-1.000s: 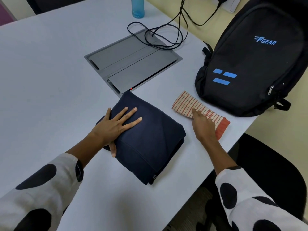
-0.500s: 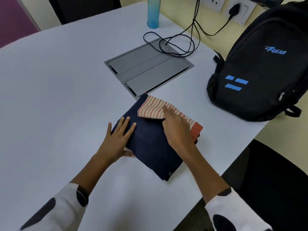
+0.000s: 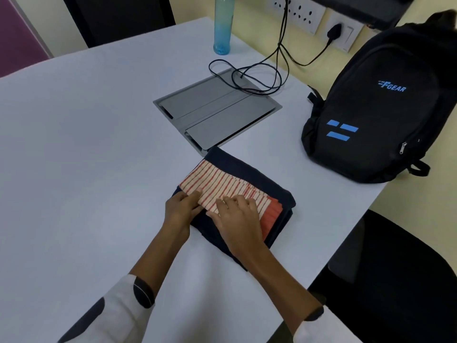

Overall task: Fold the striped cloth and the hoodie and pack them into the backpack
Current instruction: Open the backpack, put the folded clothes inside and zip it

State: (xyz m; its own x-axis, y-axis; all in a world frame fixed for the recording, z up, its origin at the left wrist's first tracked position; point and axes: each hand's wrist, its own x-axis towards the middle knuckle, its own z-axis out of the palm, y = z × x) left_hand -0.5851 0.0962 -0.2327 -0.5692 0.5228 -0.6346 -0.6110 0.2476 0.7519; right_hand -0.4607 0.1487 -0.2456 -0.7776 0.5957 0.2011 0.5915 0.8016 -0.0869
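Setting: white bench against a pale yellow wall, with a grey flap panel set into its top, a coil of black cable lying over the panel's far corner, and a blue bottle standing near the back edge.
Hoodie: dark navy hoodie, folded into a compact block, lies near the bench's right edge, just in front of the panel.
Striped cloth: striped cloth, folded into a narrow strip, lies diagonally on top of the hoodie, its solid orange end toward the right.
Backpack: black backpack stands at the bench's right corner, well apart from the stack; its visible zip looks closed, though the top opening is out of sight.
Left hand: left hand pinches the near left end of the striped cloth between thumb and fingers.
Right hand: right hand rests flat and released on the cloth, pressing it down onto the hoodie.
Done: both pieces appear folded and stacked as one bundle.
Left: squaring the stack seems to be the step in hand; opening the backpack and putting the bundle inside is not yet done.
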